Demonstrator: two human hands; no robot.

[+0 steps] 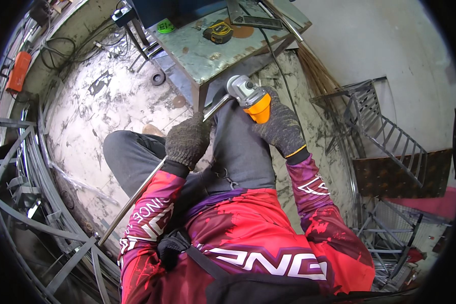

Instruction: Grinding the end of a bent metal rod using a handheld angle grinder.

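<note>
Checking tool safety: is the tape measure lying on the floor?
No, the tape measure sits on the metal table, beyond the grinder in the right hand.

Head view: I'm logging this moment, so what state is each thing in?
Left hand: gloved, gripping the metal rod.
Right hand: gloved, holding the angle grinder against the rod's end.
Tape measure: lying retracted on the metal table.

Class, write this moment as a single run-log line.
left hand: gloved, grips metal rod | right hand: gloved, holds angle grinder at rod's upper end | behind: metal table with tape measure
</note>
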